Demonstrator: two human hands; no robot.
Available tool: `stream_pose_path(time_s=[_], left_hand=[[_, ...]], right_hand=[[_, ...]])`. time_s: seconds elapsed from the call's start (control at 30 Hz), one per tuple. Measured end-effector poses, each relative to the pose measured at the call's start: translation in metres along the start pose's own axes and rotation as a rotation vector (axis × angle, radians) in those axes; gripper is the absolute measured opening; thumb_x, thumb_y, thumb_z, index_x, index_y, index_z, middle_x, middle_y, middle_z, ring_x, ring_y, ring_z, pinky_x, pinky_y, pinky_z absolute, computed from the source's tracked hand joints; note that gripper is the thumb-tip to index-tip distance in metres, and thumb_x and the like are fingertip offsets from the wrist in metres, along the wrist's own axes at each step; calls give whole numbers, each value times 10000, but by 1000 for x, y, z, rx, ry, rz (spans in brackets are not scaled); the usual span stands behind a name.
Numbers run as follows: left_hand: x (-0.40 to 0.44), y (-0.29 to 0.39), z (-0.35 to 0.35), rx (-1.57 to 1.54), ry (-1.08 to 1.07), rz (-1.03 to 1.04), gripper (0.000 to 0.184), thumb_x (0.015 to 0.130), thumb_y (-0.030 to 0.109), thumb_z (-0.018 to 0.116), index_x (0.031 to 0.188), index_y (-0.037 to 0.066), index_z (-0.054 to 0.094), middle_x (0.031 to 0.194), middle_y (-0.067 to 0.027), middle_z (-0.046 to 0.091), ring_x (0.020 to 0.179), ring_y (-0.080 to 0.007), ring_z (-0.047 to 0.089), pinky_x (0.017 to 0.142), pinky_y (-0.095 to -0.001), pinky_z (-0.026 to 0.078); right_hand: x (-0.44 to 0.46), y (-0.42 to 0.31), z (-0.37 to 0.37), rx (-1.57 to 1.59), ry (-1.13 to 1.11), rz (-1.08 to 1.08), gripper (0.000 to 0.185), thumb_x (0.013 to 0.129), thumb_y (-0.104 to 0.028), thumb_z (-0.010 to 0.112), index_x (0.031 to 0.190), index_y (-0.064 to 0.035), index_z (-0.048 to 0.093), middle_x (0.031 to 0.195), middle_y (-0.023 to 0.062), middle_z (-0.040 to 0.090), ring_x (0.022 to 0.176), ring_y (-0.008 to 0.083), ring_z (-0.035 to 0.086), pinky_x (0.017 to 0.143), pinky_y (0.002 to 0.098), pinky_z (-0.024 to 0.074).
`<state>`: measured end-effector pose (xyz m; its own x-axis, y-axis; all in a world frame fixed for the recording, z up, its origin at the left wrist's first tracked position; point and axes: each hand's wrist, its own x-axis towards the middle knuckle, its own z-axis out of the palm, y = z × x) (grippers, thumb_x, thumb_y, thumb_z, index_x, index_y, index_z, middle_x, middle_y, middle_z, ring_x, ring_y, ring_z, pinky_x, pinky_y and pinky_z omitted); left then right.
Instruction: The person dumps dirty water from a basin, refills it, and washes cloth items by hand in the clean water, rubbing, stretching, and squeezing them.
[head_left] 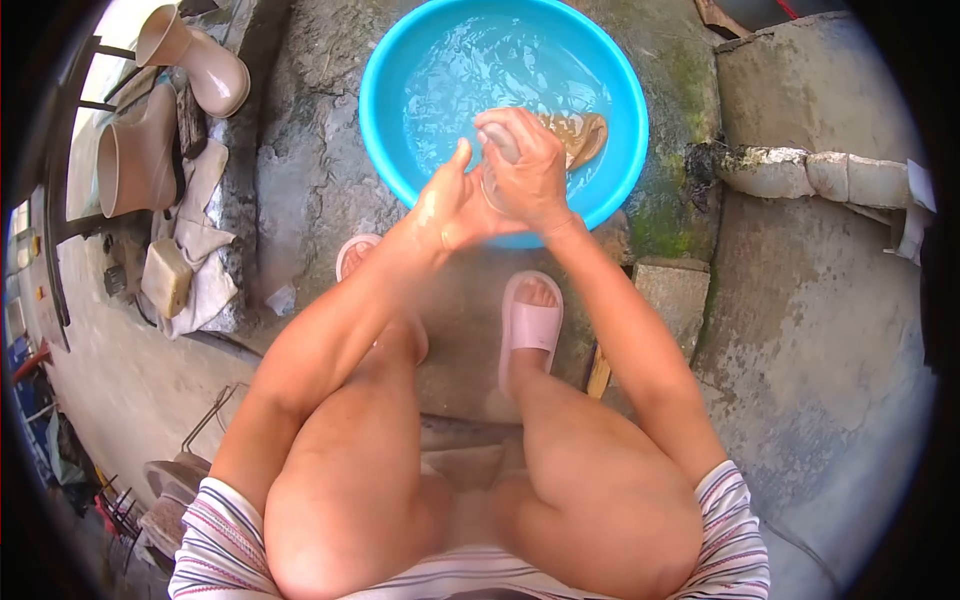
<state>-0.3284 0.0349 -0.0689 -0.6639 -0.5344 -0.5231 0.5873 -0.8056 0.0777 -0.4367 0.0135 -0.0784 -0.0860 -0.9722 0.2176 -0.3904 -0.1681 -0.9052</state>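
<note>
Over the near rim of a round blue basin (pixel 377 130) of water, my two hands are pressed together around a greyish, roundish item (pixel 500 142). My right hand (pixel 530 170) wraps over it from above, fingers curled. Beneath and to the left, my left hand (pixel 462 205) supports it, wet, with the thumb up. Fingers cover most of the item, so I cannot tell what it is. A brown cloth (pixel 588 140) lies in the water at the basin's right side.
Beige boots (pixel 215 75) stand at the upper left, near a yellowish block (pixel 166 278) and pale rags (pixel 205 235). A white pipe (pixel 810 176) crosses the right side. My feet wear pink slippers (pixel 534 325) below the basin.
</note>
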Motion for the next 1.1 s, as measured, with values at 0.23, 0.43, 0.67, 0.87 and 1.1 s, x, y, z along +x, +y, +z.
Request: stream_pose_path(time_s=[0.23, 0.43, 0.67, 0.87, 1.1], left_hand=[[35, 5, -22, -303, -394, 332, 278, 886, 285, 366, 975, 59, 500, 970, -76, 541, 867, -170, 513, 733, -307, 421], [31, 10, 23, 749, 531, 1013, 227, 863, 161, 426, 713, 24, 527, 633, -86, 493, 593, -162, 478, 542, -342, 388], [28, 26, 2, 1521, 615, 1187, 366, 879, 295, 379, 711, 8, 532, 585, -215, 531, 588, -417, 519, 533, -430, 403], [17, 79, -13, 1367, 675, 1137, 527, 888, 452, 327, 928, -34, 526, 892, -225, 540, 866, -347, 528, 743, -406, 405], [-10, 85, -45, 922, 676, 749, 633, 868, 480, 378, 1185, -69, 370, 1171, -203, 387, 1069, -308, 436, 841, -405, 424]], right_hand=[[-4, -55, 8, 397, -151, -197, 112, 826, -48, 519, 926, -45, 569, 778, 33, 580, 752, 104, 543, 687, 236, 434], [31, -48, -5, 1126, 43, 591, 233, 875, -244, 500, 723, -67, 499, 557, -16, 419, 469, 74, 379, 440, 213, 334], [46, -3, 4, 1367, -170, 826, 306, 880, -320, 456, 655, -114, 434, 507, -23, 363, 432, 105, 349, 403, 238, 307], [78, -1, 16, 1205, -325, 394, 210, 810, -223, 578, 859, -32, 507, 770, 95, 538, 724, 193, 530, 692, 312, 443], [9, 117, 44, -699, -523, 37, 432, 666, -207, 691, 1055, -124, 522, 1095, 151, 453, 1002, 329, 453, 829, 418, 394]])
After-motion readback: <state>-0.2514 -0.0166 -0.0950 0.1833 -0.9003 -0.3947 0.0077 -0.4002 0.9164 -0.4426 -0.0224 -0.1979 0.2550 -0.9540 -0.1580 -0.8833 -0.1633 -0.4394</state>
